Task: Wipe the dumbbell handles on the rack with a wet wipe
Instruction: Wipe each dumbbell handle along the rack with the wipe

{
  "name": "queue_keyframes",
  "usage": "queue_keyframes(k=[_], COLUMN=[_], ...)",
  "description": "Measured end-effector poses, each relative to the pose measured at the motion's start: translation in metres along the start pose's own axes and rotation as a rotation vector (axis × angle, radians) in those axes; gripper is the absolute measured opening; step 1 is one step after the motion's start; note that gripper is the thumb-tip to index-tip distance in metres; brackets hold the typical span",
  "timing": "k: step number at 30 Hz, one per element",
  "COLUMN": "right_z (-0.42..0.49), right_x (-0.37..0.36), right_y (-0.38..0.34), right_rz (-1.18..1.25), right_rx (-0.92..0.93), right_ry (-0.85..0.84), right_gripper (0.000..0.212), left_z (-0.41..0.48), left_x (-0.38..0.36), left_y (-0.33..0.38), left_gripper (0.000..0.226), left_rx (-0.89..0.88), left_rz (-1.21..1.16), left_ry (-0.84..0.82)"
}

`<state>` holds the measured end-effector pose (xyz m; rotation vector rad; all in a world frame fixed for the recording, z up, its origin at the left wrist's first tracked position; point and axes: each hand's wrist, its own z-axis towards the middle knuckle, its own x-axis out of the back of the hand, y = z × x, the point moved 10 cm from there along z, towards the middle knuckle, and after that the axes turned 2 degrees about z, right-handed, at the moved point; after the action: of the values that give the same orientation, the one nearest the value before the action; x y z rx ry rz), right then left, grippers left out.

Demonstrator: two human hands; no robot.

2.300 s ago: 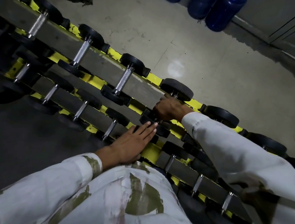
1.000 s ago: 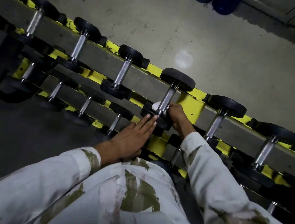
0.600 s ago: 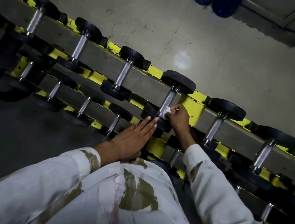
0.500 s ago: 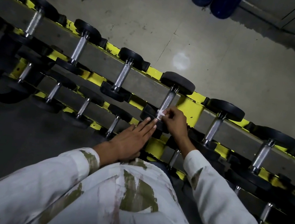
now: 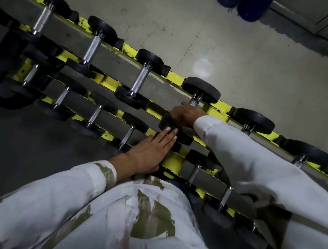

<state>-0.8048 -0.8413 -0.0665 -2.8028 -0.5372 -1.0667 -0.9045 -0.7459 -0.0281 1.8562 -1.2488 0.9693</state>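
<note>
Since half a second ago the right hand (image 5: 185, 115) has slid up the handle (image 5: 194, 102) of the dumbbell (image 5: 201, 89) in the middle of the top row. It now covers nearly all the bar, leaving only a short bright stub showing just beyond the knuckles. The wipe, which showed white at the fingertips before, is now out of sight; I judge it to be pressed between palm and bar. The left hand (image 5: 149, 153) has not shifted. This looks like mid-stroke on one handle. Nothing shows which of the others are already clean, so the top-row neighbours (image 5: 141, 79) off to the left of the fingers, the ones past the right wrist and the lower row (image 5: 95, 113) nearer the left wrist may all be left to do. The right fingers curl down over the handle and are clamped on it, though their tips are hidden on the far side. The left fingers (image 5: 168, 135) lie straight and close together, their tips touching the near black end of the same dumbbell. The edge of that hand lies just beside a yellow part of the rack (image 5: 172, 162).
</note>
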Motion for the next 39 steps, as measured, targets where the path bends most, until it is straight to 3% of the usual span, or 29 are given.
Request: queue_keyframes(k=[3,6,13,16,20,24,29,32,36,39], right_z=[0.008,0.000,-0.056,-0.075,-0.055,-0.023,-0.026,-0.027,-0.011,-0.008], right_x=[-0.003,-0.001,-0.019,-0.049,-0.112,-0.124,-0.128,-0.118,-0.114,-0.113], right_y=[0.003,0.006,0.019,0.034,0.045,0.042,0.037,0.054,0.073,0.060], right_rz=[-0.038,0.023,0.607,0.986,1.528,2.049,2.260,2.435,2.854,2.812], right_rx=[0.053,0.060,-0.067,-0.294,-0.631,-0.625,-0.528,-0.553,-0.701,-0.658], right_ry=[-0.041,-0.007,0.571,0.768,0.707,0.579,0.555,0.648,0.772,0.686], right_gripper=[0.040,0.032,0.011,0.007,0.012,0.027,0.046,0.043,0.030,0.032], left_z=[-0.001,-0.002,-0.002,-0.002,0.000,-0.001,-0.002,-0.002,-0.001,-0.001], left_x=[0.002,0.003,0.001,0.001,-0.001,0.000,0.002,0.002,0.001,0.001], left_y=[0.000,-0.002,0.000,0.000,0.003,0.006,0.005,0.006,0.004,0.003], left_gripper=[0.105,0.106,0.108,0.108,0.110,0.111,0.109,0.108,0.109,0.110], left_rx=[0.004,-0.006,-0.012,-0.017,0.004,0.013,0.019,0.019,0.010,0.001], left_rz=[-0.008,-0.010,-0.019,-0.027,-0.027,-0.006,-0.001,0.004,0.015,0.012], left_ry=[-0.001,0.000,-0.013,-0.005,-0.008,-0.008,-0.012,-0.018,-0.008,-0.019])
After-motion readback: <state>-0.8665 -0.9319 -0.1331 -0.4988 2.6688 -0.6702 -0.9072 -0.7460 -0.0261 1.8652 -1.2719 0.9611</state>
